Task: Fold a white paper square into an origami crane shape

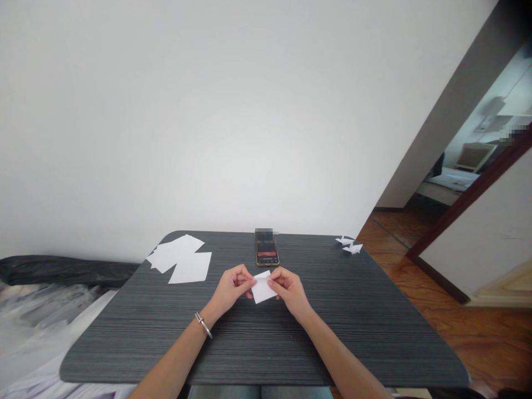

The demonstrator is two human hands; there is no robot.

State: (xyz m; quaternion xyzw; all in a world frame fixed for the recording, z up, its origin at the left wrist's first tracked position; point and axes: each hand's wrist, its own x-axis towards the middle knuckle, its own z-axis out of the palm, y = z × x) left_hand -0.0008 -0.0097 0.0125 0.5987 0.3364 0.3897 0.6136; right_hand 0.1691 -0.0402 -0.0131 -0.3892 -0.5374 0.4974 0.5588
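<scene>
Between my two hands is a small folded piece of white paper point(263, 290), held above the dark table near its middle. My left hand point(233, 287) pinches its left edge between thumb and fingers. On the opposite edge, my right hand point(291, 289) grips the paper the same way, thumb on top. The fingers behind the paper are partly hidden. Just beyond the paper lies a phone point(266, 247) with its screen lit.
Loose white paper sheets point(190, 268) overlap at the table's far left. Small folded paper figures point(353, 248) stand at the far right corner. The dark table point(357, 338) has rounded corners and meets a white wall point(249, 111). Plastic-wrapped items point(41, 316) lie left of it.
</scene>
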